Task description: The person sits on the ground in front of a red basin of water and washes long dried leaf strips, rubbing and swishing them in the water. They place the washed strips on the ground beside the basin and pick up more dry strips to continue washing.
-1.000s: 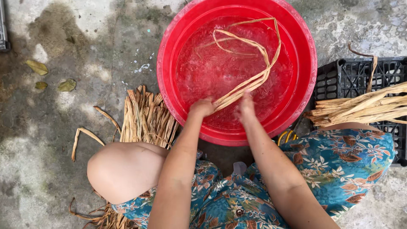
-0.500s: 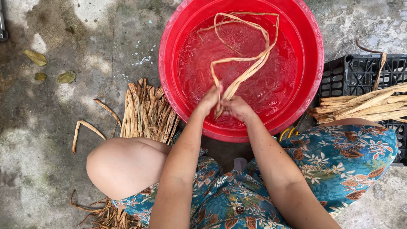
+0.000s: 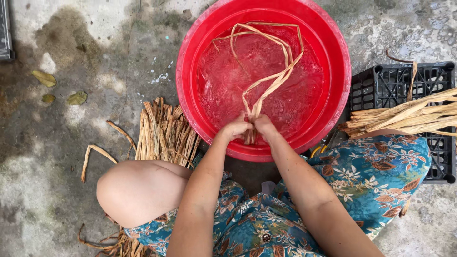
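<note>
Over the near rim of a round red plastic basin [image 3: 190, 57], both hands clamp on a bunch of long tan plant-fibre strips [image 3: 271, 81].

Left hand [image 3: 235, 128] and right hand [image 3: 263, 126] sit pressed together, fingers closed around the gathered ends of the strips just inside the basin's near wall; from there the strips run up and loop across the water toward the far rim. The basin stands on a stained grey concrete floor [image 3: 71, 190]. Just beside its left wall a flat bundle of dry straw-coloured strips [image 3: 164, 133] lies on the floor. To the right, a black plastic lattice crate [image 3: 395, 83] stands near the basin with a sheaf of pale stiff stalks [image 3: 409, 116] laid across it. Three yellowed fallen leaves [image 3: 59, 88] lie near the floor's left edge.
</note>
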